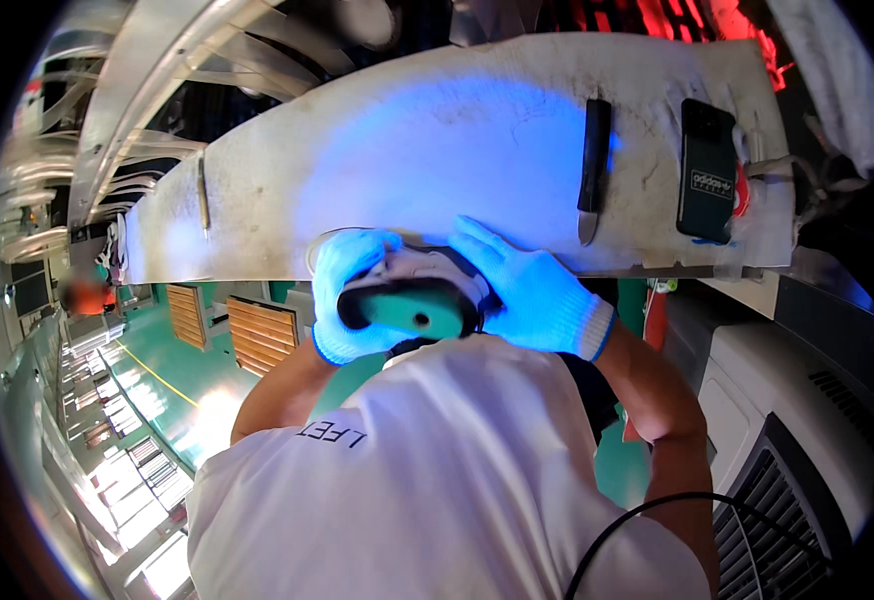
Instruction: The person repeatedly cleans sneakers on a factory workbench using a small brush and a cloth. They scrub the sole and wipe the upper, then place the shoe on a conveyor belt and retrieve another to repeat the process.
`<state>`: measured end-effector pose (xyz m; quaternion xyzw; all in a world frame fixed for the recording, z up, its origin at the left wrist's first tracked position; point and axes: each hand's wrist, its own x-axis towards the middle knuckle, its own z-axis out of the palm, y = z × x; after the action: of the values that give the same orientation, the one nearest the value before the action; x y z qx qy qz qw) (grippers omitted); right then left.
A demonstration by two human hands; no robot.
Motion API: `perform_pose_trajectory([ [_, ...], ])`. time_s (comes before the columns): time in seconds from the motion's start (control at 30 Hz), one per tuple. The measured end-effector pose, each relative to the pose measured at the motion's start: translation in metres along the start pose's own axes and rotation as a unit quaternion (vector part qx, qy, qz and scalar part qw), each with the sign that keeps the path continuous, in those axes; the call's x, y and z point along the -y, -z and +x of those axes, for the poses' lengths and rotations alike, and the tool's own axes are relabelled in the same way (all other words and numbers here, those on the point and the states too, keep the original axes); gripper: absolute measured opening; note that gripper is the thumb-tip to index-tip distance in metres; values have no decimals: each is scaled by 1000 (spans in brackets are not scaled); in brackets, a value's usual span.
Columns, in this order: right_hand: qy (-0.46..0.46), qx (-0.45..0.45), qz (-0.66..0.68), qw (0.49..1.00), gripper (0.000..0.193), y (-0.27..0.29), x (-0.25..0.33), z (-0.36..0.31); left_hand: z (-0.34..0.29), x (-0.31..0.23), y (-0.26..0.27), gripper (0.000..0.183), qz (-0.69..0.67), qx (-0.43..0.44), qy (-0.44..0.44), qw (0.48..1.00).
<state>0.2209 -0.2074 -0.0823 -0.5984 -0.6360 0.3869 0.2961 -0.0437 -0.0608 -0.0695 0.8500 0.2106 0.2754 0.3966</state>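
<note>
In front of my chest, at the near edge of the worktable (257,200), I hold a rounded piece (419,312) with a black rim, a green face with a small dark hole, and a greyish upper part. Its exact kind cannot be made out. My left hand (349,290), in a white knit glove lit blue, wraps its left side. Against its right side rests my right hand (532,290), gloved alike, fingers long and pointing away from me; its thumb is hidden. Beyond that hand lies a knife (595,165) with a black handle, its short blade toward me.
A dark phone (705,170) lies at the table's right end, near a red item (741,188). At the left lies a thin stick-like tool (203,195). Slatted wooden pallets (260,333) stand on the green floor. A grey vented machine (777,420) and black cable (647,508) are close on my right.
</note>
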Motion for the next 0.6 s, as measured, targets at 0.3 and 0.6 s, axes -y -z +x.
perform_pose_trajectory([
  [0.3,-96,-479,-247,837,74,29,-40,27,86,-60,8,99,4,-10,224,975],
  [0.6,-85,-424,-110,895,74,31,-64,31,62,-11,43,116,330,33,40,942],
])
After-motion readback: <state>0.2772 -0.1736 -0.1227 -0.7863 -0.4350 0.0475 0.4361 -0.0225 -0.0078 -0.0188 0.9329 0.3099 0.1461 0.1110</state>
